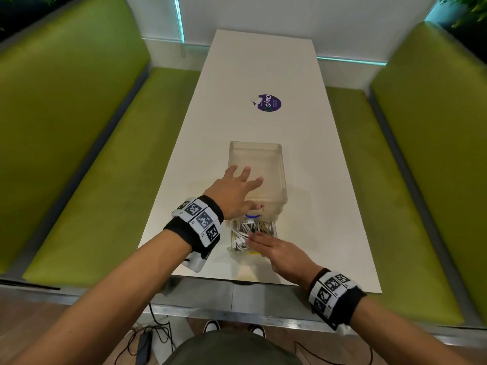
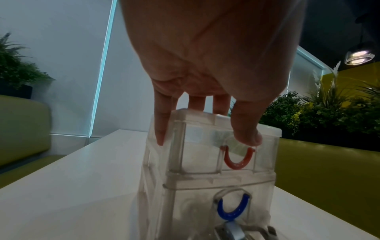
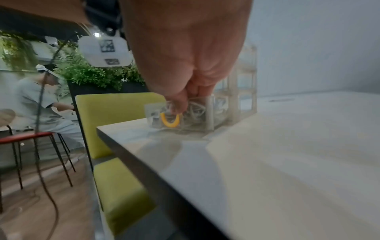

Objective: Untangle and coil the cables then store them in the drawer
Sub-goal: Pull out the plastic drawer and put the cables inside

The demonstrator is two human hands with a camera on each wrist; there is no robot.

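Note:
A clear plastic drawer unit (image 1: 266, 162) stands on the white table (image 1: 316, 206). My left hand (image 1: 237, 188) rests spread on its top, with the thumb down the front by the red handle (image 2: 236, 162). The drawer with the blue handle (image 2: 232, 212) below it is closed. The bottom drawer (image 1: 231, 249), with a yellow handle (image 3: 169, 121), is pulled out toward me. It holds a bundle of white cables (image 1: 242, 229). My right hand (image 1: 266, 243) lies over the drawer, its straight fingers touching the cables (image 3: 195, 112).
Green padded benches (image 1: 92, 180) run along both sides of the table. A purple sticker (image 1: 268, 102) lies farther up the tabletop. The table's front edge (image 1: 237, 281) is just behind my right wrist. Black cords (image 1: 147, 338) lie on the floor. A seated person (image 3: 37, 100) is off to the left.

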